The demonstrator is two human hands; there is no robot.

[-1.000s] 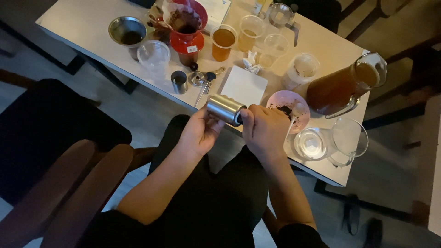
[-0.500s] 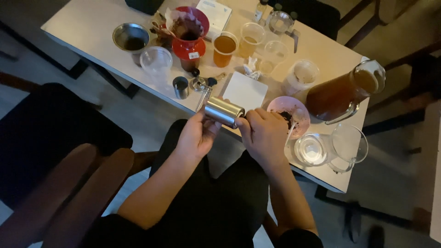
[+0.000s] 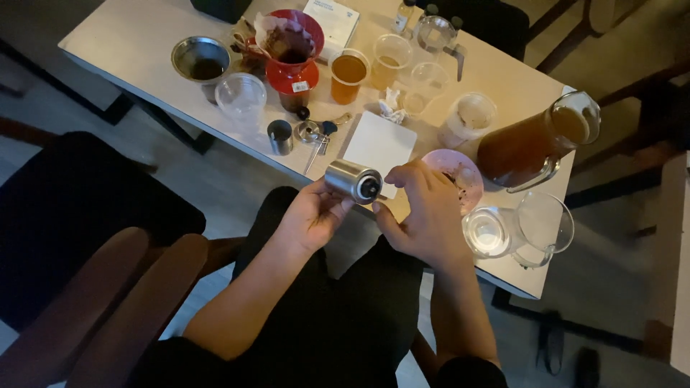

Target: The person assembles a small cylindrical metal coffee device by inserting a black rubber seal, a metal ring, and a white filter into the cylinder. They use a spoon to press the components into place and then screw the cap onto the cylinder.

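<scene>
A small steel cylinder (image 3: 352, 181) is held on its side just above the near edge of a pale desk (image 3: 136, 50). The left hand (image 3: 310, 215) is closed around its body from below. The right hand (image 3: 428, 215) is curled loosely, its fingertips at the cylinder's dark end. Just behind lie a white square pad (image 3: 379, 142) and a pink dish (image 3: 454, 169); a red dripper (image 3: 291, 54) stands farther back.

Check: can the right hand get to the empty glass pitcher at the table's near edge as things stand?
Probably yes. The right hand sits just beside the empty glass pitcher, nothing between them. But its fingers are at the end of the metal cylinder that the left hand holds, so it must let go first.
</scene>
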